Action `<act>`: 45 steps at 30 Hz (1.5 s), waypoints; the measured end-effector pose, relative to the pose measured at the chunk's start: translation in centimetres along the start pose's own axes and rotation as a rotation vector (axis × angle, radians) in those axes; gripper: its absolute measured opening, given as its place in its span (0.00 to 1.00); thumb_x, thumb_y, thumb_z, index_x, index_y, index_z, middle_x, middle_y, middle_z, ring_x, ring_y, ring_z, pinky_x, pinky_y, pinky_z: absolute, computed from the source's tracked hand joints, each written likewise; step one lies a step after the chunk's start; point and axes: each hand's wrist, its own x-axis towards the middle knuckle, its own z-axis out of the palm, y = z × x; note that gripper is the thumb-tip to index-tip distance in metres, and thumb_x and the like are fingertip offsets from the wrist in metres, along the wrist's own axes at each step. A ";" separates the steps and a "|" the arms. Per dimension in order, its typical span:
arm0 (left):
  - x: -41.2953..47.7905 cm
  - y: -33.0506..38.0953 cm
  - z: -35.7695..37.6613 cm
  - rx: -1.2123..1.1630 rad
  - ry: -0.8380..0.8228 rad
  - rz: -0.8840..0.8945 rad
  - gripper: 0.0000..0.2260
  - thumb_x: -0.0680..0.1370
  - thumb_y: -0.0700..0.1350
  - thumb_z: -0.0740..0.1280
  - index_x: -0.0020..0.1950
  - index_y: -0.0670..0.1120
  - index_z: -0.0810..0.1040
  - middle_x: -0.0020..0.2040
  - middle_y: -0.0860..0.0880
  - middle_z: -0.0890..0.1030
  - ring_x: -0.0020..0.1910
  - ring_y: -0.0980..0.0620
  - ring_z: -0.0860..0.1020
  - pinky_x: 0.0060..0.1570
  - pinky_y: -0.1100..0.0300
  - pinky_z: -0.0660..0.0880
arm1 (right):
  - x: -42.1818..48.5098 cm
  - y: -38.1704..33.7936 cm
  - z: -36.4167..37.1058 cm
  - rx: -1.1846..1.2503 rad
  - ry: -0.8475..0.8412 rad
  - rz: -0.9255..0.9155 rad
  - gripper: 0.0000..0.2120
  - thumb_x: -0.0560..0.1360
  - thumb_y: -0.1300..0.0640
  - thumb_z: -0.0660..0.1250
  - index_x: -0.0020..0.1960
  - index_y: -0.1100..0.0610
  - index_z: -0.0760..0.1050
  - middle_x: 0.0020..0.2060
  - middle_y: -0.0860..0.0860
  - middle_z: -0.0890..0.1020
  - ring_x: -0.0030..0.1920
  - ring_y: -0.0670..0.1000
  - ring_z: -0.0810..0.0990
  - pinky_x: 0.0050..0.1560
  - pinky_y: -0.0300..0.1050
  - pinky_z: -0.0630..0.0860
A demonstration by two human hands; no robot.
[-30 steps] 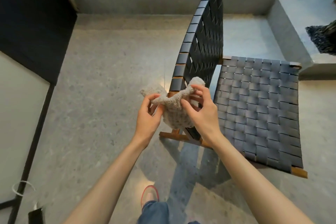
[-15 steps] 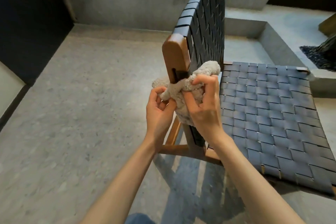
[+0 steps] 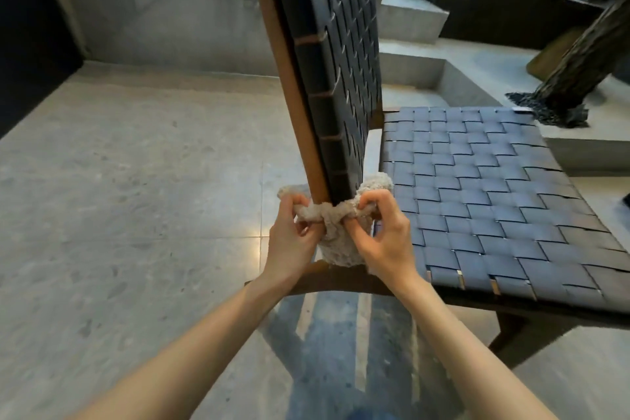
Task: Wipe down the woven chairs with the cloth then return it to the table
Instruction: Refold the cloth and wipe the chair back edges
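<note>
While left hand [image 3: 289, 237] and right hand [image 3: 383, 242] pinch the cloth [image 3: 341, 249] looped round the back post [image 3: 288, 78] of the woven chair [image 3: 477, 187], wiping looks underway; next likely needs sliding it upward.

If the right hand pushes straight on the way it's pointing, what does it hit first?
Probably the lower end of the chair backrest, just beyond the cloth that the right hand pinches; depth is hard to judge.
</note>
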 end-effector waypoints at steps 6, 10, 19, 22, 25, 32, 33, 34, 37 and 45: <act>-1.6 -4.8 1.8 0.074 -0.114 -0.096 0.11 0.77 0.40 0.65 0.49 0.51 0.64 0.39 0.58 0.73 0.37 0.68 0.76 0.35 0.73 0.73 | -4.1 3.8 -0.7 -0.087 -0.142 0.203 0.14 0.70 0.62 0.74 0.48 0.51 0.71 0.42 0.44 0.75 0.42 0.44 0.75 0.41 0.33 0.72; -2.4 -7.3 2.5 0.145 -0.253 -0.174 0.12 0.78 0.41 0.64 0.51 0.56 0.64 0.48 0.52 0.74 0.44 0.64 0.77 0.39 0.75 0.72 | -6.5 5.6 -1.5 -0.225 -0.301 0.237 0.15 0.70 0.62 0.73 0.46 0.48 0.68 0.40 0.39 0.73 0.43 0.39 0.74 0.39 0.30 0.69; -2.2 -4.5 2.5 0.146 -0.085 -0.290 0.11 0.77 0.47 0.67 0.52 0.48 0.66 0.45 0.51 0.74 0.42 0.57 0.76 0.36 0.68 0.72 | -5.0 3.1 -1.7 -0.148 -0.235 0.359 0.11 0.71 0.65 0.72 0.43 0.53 0.71 0.42 0.46 0.75 0.44 0.47 0.75 0.42 0.39 0.73; -1.3 -1.1 1.6 0.104 0.050 -0.181 0.10 0.77 0.42 0.67 0.52 0.45 0.67 0.44 0.52 0.74 0.43 0.58 0.76 0.36 0.70 0.74 | -3.2 0.1 -1.8 -0.022 -0.119 0.266 0.11 0.71 0.65 0.73 0.45 0.53 0.73 0.43 0.46 0.77 0.46 0.43 0.77 0.44 0.32 0.74; -0.5 2.4 0.7 0.028 0.113 -0.094 0.09 0.77 0.38 0.67 0.51 0.45 0.67 0.44 0.53 0.74 0.41 0.61 0.77 0.36 0.75 0.73 | -0.9 -3.1 -1.9 0.027 -0.070 0.130 0.13 0.71 0.66 0.73 0.49 0.53 0.74 0.47 0.47 0.78 0.50 0.41 0.77 0.48 0.30 0.74; 3.8 12.5 -3.6 -0.245 0.248 0.155 0.11 0.77 0.40 0.67 0.52 0.52 0.68 0.50 0.51 0.76 0.46 0.65 0.79 0.42 0.72 0.75 | 8.4 -10.8 -1.7 0.138 0.056 -0.023 0.13 0.73 0.64 0.71 0.56 0.59 0.74 0.53 0.54 0.79 0.54 0.48 0.78 0.55 0.39 0.77; 4.4 13.9 -4.2 -0.269 0.245 0.198 0.11 0.77 0.39 0.67 0.54 0.51 0.68 0.52 0.49 0.77 0.48 0.63 0.79 0.44 0.70 0.76 | 9.9 -11.9 -1.6 0.150 0.066 -0.043 0.13 0.73 0.64 0.71 0.57 0.59 0.74 0.54 0.54 0.79 0.55 0.49 0.78 0.56 0.41 0.77; 4.9 15.1 -4.7 -0.288 0.237 0.248 0.12 0.77 0.38 0.66 0.56 0.49 0.68 0.53 0.48 0.77 0.50 0.60 0.79 0.47 0.68 0.76 | 11.2 -12.9 -1.6 0.157 0.078 -0.069 0.14 0.74 0.64 0.71 0.58 0.60 0.74 0.55 0.55 0.79 0.56 0.49 0.78 0.57 0.43 0.77; 5.9 18.1 -5.7 -0.326 0.218 0.390 0.16 0.78 0.34 0.63 0.62 0.47 0.66 0.58 0.48 0.76 0.56 0.59 0.78 0.52 0.66 0.75 | 14.5 -15.4 -1.4 0.165 0.121 -0.159 0.16 0.75 0.64 0.69 0.62 0.59 0.74 0.58 0.54 0.78 0.59 0.49 0.77 0.61 0.44 0.76; 5.4 15.6 -4.4 -0.277 0.274 0.353 0.16 0.79 0.35 0.63 0.64 0.48 0.67 0.57 0.50 0.77 0.55 0.61 0.78 0.51 0.68 0.76 | 14.7 -15.2 -0.2 0.132 0.192 -0.279 0.19 0.75 0.68 0.67 0.65 0.61 0.75 0.58 0.56 0.79 0.62 0.52 0.75 0.65 0.44 0.73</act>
